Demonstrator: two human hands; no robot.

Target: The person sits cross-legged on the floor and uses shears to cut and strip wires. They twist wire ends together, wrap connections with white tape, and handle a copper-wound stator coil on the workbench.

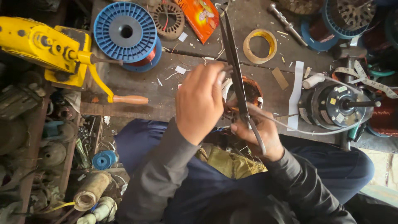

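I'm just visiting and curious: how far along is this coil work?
Copper winding already sits in the round stator on the bench. In hand: the right hand grips long scissors while the left hand pinches something small above it. White paper strips lie unused nearby; how much remains cannot be told.

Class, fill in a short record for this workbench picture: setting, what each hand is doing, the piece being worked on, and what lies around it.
Setting: cluttered wooden workbench, seen from above
Left hand: raised over the work, fingertips on small white strips; whether it pinches them cannot be told
Right hand: grip closed on long dark scissors
Workpiece: copper-wound motor coil, mostly hidden by the hands
Left of hands: blue wire spool, yellow hand-crank winder
Right of hands: black motor, tape roll
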